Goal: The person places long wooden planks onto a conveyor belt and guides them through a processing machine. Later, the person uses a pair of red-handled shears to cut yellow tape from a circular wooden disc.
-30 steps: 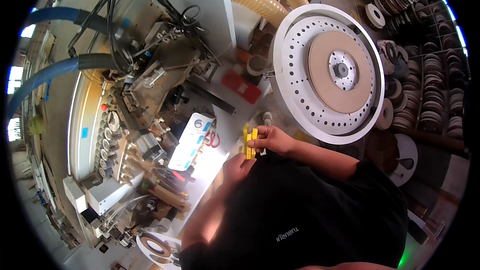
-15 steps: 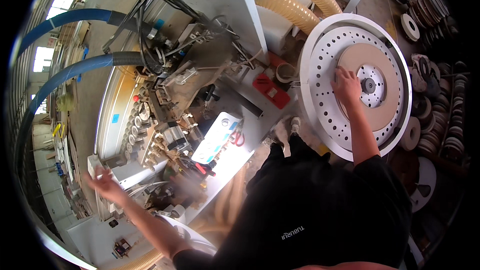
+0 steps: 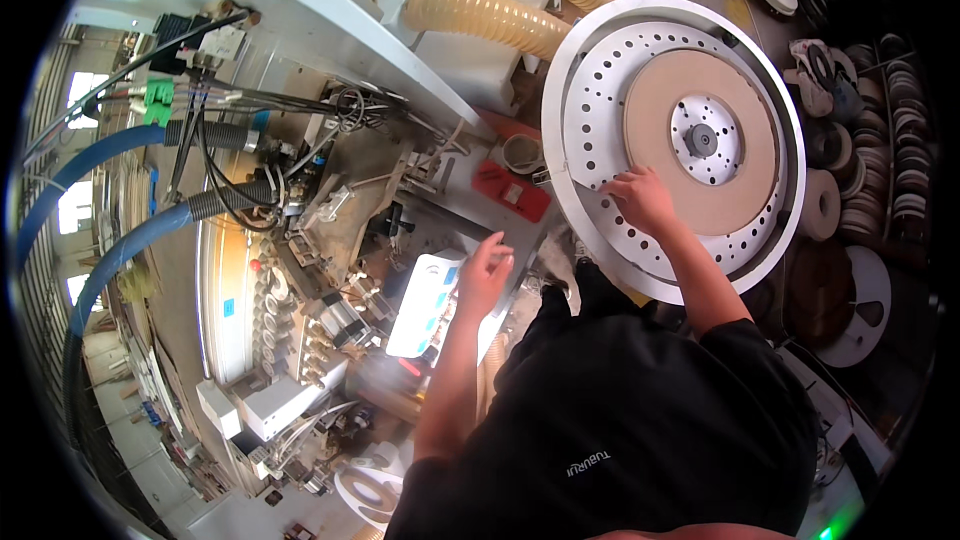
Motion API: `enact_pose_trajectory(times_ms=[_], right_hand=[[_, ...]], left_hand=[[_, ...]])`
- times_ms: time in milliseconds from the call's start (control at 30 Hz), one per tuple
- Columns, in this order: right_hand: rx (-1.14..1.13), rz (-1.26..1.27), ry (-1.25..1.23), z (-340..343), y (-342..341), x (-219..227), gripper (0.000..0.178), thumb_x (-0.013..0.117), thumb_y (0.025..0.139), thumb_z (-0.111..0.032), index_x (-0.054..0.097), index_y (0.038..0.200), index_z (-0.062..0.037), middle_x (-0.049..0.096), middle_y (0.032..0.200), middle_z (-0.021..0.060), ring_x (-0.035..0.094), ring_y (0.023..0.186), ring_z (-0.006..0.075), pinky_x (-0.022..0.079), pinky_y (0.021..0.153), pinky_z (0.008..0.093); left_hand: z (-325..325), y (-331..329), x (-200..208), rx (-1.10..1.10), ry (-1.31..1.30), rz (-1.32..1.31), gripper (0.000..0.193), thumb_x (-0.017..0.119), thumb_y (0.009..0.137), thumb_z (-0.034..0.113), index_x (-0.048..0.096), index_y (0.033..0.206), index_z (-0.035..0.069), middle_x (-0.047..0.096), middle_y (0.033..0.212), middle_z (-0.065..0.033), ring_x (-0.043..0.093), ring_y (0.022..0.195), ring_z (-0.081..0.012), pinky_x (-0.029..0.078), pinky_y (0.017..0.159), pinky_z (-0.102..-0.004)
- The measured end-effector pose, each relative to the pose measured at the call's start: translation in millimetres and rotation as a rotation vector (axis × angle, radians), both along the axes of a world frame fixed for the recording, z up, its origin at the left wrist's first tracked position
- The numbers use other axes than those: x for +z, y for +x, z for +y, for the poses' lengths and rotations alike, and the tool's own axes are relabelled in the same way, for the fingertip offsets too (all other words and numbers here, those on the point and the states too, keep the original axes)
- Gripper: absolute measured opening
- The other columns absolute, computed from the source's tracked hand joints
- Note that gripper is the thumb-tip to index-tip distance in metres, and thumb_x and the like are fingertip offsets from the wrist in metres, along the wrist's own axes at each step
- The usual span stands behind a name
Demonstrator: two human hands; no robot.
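Note:
A broad beige roll of tape, like edge banding (image 3: 650, 90), lies around the hub of a white perforated disc (image 3: 585, 115) inside a round pale rim. Over the disc's left part, by the roll's outer edge, is my right hand (image 3: 642, 202). Its fingers are drawn together, and a thin grey sliver shows at their tips; what it is I cannot make out. My left hand (image 3: 484, 278) hovers over the machine's edge with thumb and fingers apart, holding nothing. Beside it are a bright white panel with blue marks (image 3: 420, 305) and a dark bar (image 3: 455, 220).
A red tray (image 3: 510, 190) and a round tape roll (image 3: 522, 151) sit left of the disc. Beige ribbed hoses (image 3: 490, 20) run behind it; blue hoses (image 3: 120, 240) arch at far left. Stacked tape rolls (image 3: 865, 160) stand at right, and machine parts (image 3: 340, 320) crowd the left.
My left hand has swung from the far left to near the white panel. My right hand has slid off the roll's face toward the disc's lower left. The view has shifted.

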State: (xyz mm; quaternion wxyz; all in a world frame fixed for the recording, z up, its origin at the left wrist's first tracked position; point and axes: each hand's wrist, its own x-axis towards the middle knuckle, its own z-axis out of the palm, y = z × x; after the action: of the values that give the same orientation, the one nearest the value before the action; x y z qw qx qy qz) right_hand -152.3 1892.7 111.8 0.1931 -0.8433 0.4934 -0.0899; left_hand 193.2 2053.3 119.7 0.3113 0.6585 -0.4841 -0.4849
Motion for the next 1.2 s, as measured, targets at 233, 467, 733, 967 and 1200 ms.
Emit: enact_pose_trajectory(times_ms=[233, 467, 733, 967, 1200], right_hand=[[-0.07, -0.152, -0.139, -43, 29, -21, 0.022, 0.068, 0.09, -0.009, 0.081, 0.103, -0.0207, 0.075, 0.093, 0.0011, 0.068, 0.096, 0.0272, 0.054, 0.089, 0.0419], [-0.044, -0.18, 0.006, -36, 50, -25, 0.006, 0.07, 0.09, -0.014, 0.069, 0.095, -0.0137, 0.074, 0.088, 0.0071, 0.07, 0.09, 0.0311, 0.054, 0.084, 0.0467], [-0.064, -0.177, 0.093, -56, 59, 7, 0.018, 0.073, 0.086, -0.016, 0.074, 0.105, -0.0163, 0.075, 0.092, 0.0071, 0.069, 0.095, 0.0328, 0.056, 0.086, 0.0471], [0.151, -0.241, -0.115, -64, 126, 36, 0.028, 0.08, 0.082, -0.025, 0.079, 0.107, -0.0135, 0.079, 0.115, 0.0005, 0.067, 0.113, 0.0254, 0.05, 0.106, 0.0449], [0.359, 0.03, -0.177, -57, 177, 9, 0.022, 0.072, 0.08, -0.018, 0.084, 0.098, -0.0161, 0.078, 0.112, -0.0017, 0.062, 0.121, 0.0248, 0.041, 0.119, 0.0451]], left_hand=[[-118, -22, -19, -0.111, -0.123, -0.337, 0.049, 0.069, 0.099, 0.016, 0.06, 0.146, 0.009, 0.074, 0.131, -0.012, 0.075, 0.102, -0.0289, 0.058, 0.092, -0.0412], [-141, -42, -41, -0.257, -0.226, -0.678, 0.021, 0.07, 0.096, 0.02, 0.067, 0.115, 0.01, 0.075, 0.112, -0.0101, 0.072, 0.101, -0.038, 0.058, 0.082, -0.0518], [-140, -9, -43, -0.29, -0.448, -0.808, 0.012, 0.071, 0.096, 0.024, 0.065, 0.094, 0.014, 0.073, 0.091, -0.0038, 0.073, 0.089, -0.0307, 0.058, 0.072, -0.0475], [-121, 49, -38, -0.271, -0.389, -0.976, 0.003, 0.07, 0.094, 0.021, 0.068, 0.093, 0.019, 0.071, 0.091, 0.0018, 0.072, 0.096, -0.0244, 0.057, 0.077, -0.0435], [-120, 125, -26, -0.173, -0.397, -1.21, 0.012, 0.071, 0.097, 0.024, 0.073, 0.108, 0.02, 0.07, 0.116, 0.0036, 0.061, 0.123, -0.0222, 0.053, 0.094, -0.046]])
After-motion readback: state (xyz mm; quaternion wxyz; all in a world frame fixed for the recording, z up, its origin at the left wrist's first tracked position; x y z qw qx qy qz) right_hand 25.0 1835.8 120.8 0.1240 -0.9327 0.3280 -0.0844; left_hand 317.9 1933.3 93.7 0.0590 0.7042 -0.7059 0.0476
